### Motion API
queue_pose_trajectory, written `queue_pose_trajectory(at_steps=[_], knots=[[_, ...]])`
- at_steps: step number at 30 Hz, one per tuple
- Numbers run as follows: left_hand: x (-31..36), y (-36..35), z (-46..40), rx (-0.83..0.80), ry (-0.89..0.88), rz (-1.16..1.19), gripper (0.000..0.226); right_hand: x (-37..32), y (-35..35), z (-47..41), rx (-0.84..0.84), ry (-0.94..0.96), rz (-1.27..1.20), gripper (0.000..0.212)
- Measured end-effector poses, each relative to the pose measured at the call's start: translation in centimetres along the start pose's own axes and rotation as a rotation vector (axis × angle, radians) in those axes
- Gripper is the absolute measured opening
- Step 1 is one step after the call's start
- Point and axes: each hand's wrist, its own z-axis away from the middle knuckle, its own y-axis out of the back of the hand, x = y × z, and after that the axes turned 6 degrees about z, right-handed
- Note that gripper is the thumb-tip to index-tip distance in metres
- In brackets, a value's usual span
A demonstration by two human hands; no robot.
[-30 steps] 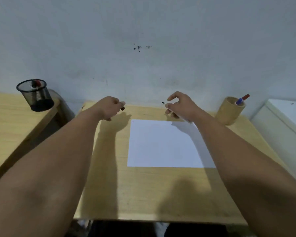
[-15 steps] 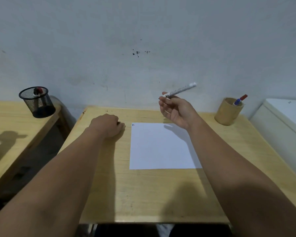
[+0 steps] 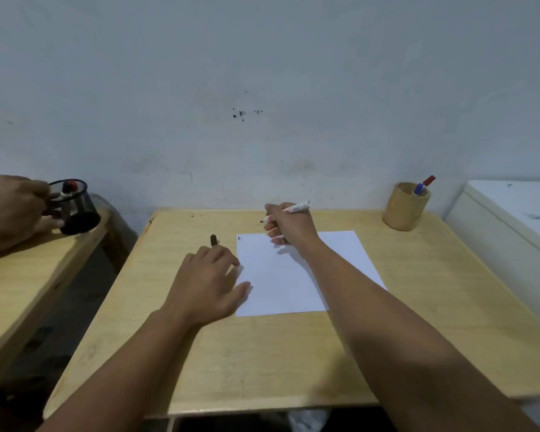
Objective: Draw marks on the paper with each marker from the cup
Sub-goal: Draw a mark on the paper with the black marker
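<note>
Head view: the right hand (image 3: 289,227) grips a slim white marker (image 3: 295,209), uncapped tip just beyond the white paper sheet (image 3: 296,275)'s far edge. It looks light, rigid and slick; pinching near the tip suits it. Left hand (image 3: 208,280) lies open at the sheet's left edge, its dark cap (image 3: 214,240) just beyond.

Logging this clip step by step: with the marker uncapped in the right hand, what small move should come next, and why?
Probably lower the right hand so the marker tip meets the paper. The tip is bare and points just past the sheet's far edge, the cap lies on the table, and the left hand rests at the paper's left edge.
</note>
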Motion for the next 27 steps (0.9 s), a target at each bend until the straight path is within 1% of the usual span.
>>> queue_pose_trajectory(at_steps=[2,3,6,10,12,15,17,19,22,27], knots=[[-0.2,-0.4,0.7,-0.062,0.024,0.012,0.052,1.1,-1.5,-0.4,0.034,0.014,-0.013,0.034],[-0.2,-0.4,0.8,-0.075,0.039,0.017,0.053,1.5,-2.1,-0.5,0.037,0.02,-0.018,0.037],[0.1,-0.4,0.9,-0.089,0.056,0.025,0.054,2.1,-3.6,-0.6,0.023,0.031,0.01,0.034],[0.4,-0.1,1.1,-0.056,0.074,0.042,0.058,2.6,-5.0,-1.0,0.068,0.079,0.047,0.044],[0.5,0.1,1.4,-0.058,0.115,0.06,0.067,3.4,-5.4,-1.4,0.094,0.082,0.039,0.041],[0.7,0.3,1.7,-0.147,0.2,0.008,0.096,4.3,-5.4,-2.1,0.123,0.087,0.059,0.032],[0.6,0.3,1.6,-0.215,0.258,-0.012,0.116,4.4,-5.5,-2.3,0.135,0.099,0.07,0.031],[0.6,0.2,1.5,-0.262,0.286,-0.03,0.127,4.6,-5.7,-2.3,0.144,0.1,0.063,0.034],[0.7,0.1,1.5,-0.311,0.292,-0.064,0.133,4.8,-5.8,-2.3,0.143,0.087,0.063,0.037],[0.6,0.1,1.5,-0.359,0.293,-0.089,0.135,4.7,-5.8,-2.2,0.14,0.103,0.097,0.03]])
